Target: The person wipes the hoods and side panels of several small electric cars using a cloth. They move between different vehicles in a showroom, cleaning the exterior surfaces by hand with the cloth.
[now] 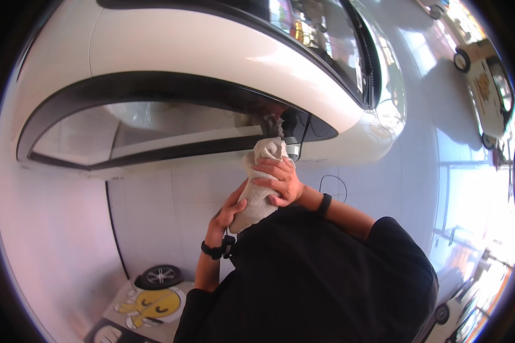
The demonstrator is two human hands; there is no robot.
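A bunched beige terry towel is held between both hands in front of my chest. My right hand grips its upper part, with the fingers spread across the cloth. Lower down, my left hand holds the towel's left side, thumb on top and the other fingers partly hidden. The towel's top end is close to the side window of a cream-white car. Just right of it is a grey and black part, possibly the side mirror, partly covered by the towel.
The car's windshield is at the upper right. Behind me at lower left stands another car with a yellow cartoon decal and a black wheel. A thin dark cable loops over the tiled floor. Another small car is far right.
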